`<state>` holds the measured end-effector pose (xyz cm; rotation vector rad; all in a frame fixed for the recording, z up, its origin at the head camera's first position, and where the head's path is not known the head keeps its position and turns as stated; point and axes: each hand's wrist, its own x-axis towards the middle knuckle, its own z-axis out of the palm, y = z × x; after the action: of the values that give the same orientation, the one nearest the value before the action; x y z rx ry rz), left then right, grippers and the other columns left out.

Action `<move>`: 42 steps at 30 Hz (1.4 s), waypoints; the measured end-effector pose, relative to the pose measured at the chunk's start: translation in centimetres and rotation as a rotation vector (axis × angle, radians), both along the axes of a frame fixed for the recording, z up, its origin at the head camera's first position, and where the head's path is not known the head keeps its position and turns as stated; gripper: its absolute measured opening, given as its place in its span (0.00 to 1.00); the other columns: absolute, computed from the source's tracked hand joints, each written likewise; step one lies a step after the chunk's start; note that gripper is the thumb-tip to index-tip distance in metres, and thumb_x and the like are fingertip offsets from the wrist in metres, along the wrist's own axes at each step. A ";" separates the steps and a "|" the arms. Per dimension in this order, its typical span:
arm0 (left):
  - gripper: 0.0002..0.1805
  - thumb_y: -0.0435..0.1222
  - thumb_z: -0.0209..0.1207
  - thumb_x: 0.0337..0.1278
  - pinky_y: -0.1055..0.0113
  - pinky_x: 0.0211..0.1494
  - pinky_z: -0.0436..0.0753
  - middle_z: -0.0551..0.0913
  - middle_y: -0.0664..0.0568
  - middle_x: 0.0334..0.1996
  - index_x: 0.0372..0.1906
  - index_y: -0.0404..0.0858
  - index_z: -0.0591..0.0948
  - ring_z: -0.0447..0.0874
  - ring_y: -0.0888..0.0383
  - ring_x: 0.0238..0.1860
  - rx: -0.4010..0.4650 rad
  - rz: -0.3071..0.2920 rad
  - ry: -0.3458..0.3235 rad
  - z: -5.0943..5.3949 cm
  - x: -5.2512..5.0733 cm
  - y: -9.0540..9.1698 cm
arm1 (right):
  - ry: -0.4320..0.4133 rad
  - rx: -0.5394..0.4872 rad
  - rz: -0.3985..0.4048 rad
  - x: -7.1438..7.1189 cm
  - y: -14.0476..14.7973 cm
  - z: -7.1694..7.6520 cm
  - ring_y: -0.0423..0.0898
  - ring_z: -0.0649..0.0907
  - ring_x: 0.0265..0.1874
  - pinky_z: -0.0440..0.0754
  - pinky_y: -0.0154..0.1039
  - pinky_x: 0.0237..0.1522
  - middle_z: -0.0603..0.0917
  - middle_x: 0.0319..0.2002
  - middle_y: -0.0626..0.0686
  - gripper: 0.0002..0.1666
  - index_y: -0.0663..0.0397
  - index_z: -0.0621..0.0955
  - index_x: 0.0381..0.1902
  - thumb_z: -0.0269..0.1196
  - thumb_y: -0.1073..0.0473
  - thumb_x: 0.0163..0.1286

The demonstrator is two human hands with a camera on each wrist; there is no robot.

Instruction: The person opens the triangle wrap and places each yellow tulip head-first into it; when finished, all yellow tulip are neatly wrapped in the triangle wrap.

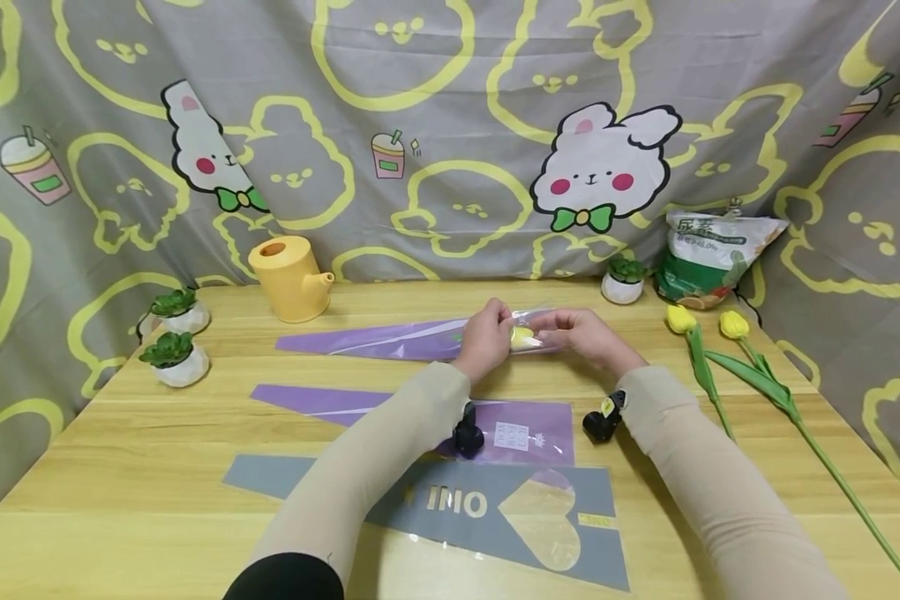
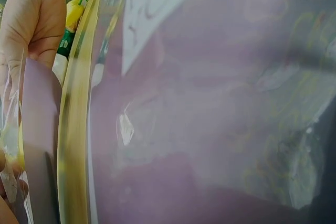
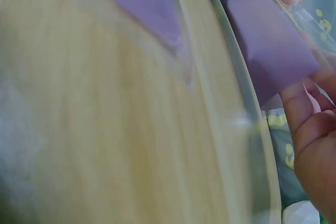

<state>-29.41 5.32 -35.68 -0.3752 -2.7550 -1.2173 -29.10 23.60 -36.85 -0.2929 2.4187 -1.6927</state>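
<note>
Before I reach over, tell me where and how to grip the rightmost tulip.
Probably pinch the rightmost tulip on its bare lower stem, from the right: the stem lies long and thin, and the other tulip is to its left.

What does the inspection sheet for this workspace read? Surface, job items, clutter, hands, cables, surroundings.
Surface: wood-grain table.
Job's things: held purple sleeve with a yellow tulip inside; second purple sleeve and gray sleeve lying flat; two loose tulips at right.
Clutter: yellow watering can and two potted plants at left; third potted plant and white-and-green bag at back right.
Hands: left hand grips the held sleeve; right hand holds its wide end.
Cables: thin dark line beside the bag; cannot tell if cable.
Surroundings: gray cartoon-print curtain.
</note>
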 end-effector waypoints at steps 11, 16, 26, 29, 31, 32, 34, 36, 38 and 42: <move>0.05 0.37 0.53 0.63 0.65 0.38 0.72 0.75 0.53 0.28 0.33 0.42 0.71 0.73 0.55 0.33 0.025 0.006 -0.028 -0.6 0.0 -0.2 | -0.034 -0.008 0.057 0.3 -0.1 0.0 0.40 0.78 0.47 0.76 0.32 0.49 0.76 0.57 0.62 0.22 0.63 0.76 0.55 0.61 0.63 0.63; 0.06 0.38 0.52 0.64 0.66 0.36 0.71 0.74 0.53 0.27 0.33 0.43 0.70 0.72 0.55 0.31 0.025 0.014 -0.040 -0.8 0.0 -0.3 | -0.050 -0.057 0.153 0.2 -0.2 0.0 0.41 0.81 0.46 0.76 0.36 0.52 0.72 0.59 0.66 0.23 0.67 0.72 0.58 0.57 0.68 0.65; 0.05 0.38 0.53 0.64 0.59 0.48 0.70 0.75 0.53 0.26 0.32 0.42 0.71 0.74 0.55 0.32 0.001 0.024 -0.026 -0.5 -0.2 -0.5 | -0.056 -0.011 -0.044 0.4 0.5 0.5 0.38 0.80 0.42 0.77 0.32 0.47 0.74 0.56 0.67 0.23 0.68 0.71 0.59 0.56 0.66 0.66; 0.06 0.38 0.53 0.63 0.57 0.53 0.68 0.77 0.54 0.27 0.32 0.42 0.71 0.75 0.55 0.33 -0.011 0.034 -0.028 -0.6 -0.5 -0.7 | -0.070 -0.062 -0.086 0.8 1.4 0.8 0.36 0.81 0.41 0.78 0.32 0.47 0.71 0.58 0.71 0.24 0.72 0.67 0.60 0.54 0.69 0.67; 0.06 0.38 0.54 0.62 0.56 0.54 0.67 0.78 0.54 0.28 0.31 0.42 0.72 0.76 0.54 0.34 -0.028 0.045 -0.016 -0.6 -0.6 -0.8 | -0.083 -0.091 -0.094 1.1 2.0 1.1 0.39 0.82 0.43 0.77 0.33 0.49 0.69 0.58 0.73 0.24 0.74 0.65 0.61 0.52 0.70 0.68; 0.05 0.37 0.54 0.62 0.56 0.54 0.67 0.79 0.54 0.28 0.31 0.42 0.73 0.76 0.54 0.35 -0.036 0.050 -0.012 -0.6 -0.6 -0.9 | -0.079 -0.087 -0.095 1.3 2.3 1.2 0.39 0.82 0.44 0.77 0.34 0.49 0.69 0.58 0.73 0.25 0.74 0.65 0.61 0.52 0.70 0.68; 0.04 0.37 0.54 0.60 0.56 0.54 0.66 0.80 0.53 0.29 0.31 0.42 0.74 0.77 0.54 0.36 -0.051 0.057 -0.015 -0.5 -0.6 -1.0 | -0.074 -0.074 -0.101 1.7 3.0 1.5 0.40 0.82 0.45 0.77 0.34 0.50 0.69 0.58 0.74 0.25 0.74 0.64 0.61 0.52 0.69 0.68; 0.02 0.36 0.54 0.59 0.57 0.53 0.68 0.81 0.53 0.31 0.32 0.42 0.75 0.78 0.54 0.37 -0.049 0.065 -0.032 -0.2 -0.6 -1.1 | -0.066 -0.052 -0.096 2.3 3.6 1.9 0.39 0.82 0.45 0.76 0.35 0.51 0.68 0.58 0.73 0.25 0.74 0.64 0.62 0.52 0.68 0.69; 0.01 0.35 0.54 0.57 0.59 0.51 0.70 0.81 0.52 0.33 0.32 0.42 0.76 0.77 0.53 0.37 -0.031 0.069 -0.059 0.3 -0.6 -1.2 | -0.063 -0.021 -0.095 3.0 4.2 2.5 0.34 0.81 0.43 0.76 0.35 0.51 0.69 0.58 0.72 0.26 0.74 0.63 0.62 0.52 0.66 0.70; 0.02 0.35 0.54 0.56 0.65 0.43 0.73 0.79 0.51 0.34 0.33 0.41 0.75 0.75 0.55 0.37 0.034 0.037 -0.086 1.9 -0.3 -1.6 | -0.043 0.008 -0.095 4.5 5.9 3.8 0.29 0.80 0.40 0.77 0.33 0.49 0.78 0.53 0.61 0.27 0.74 0.63 0.62 0.52 0.63 0.70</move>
<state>-29.72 3.70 -33.76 -0.2739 -2.7950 -1.2999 -24.57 29.46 -33.09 -0.1413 2.4444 -1.7083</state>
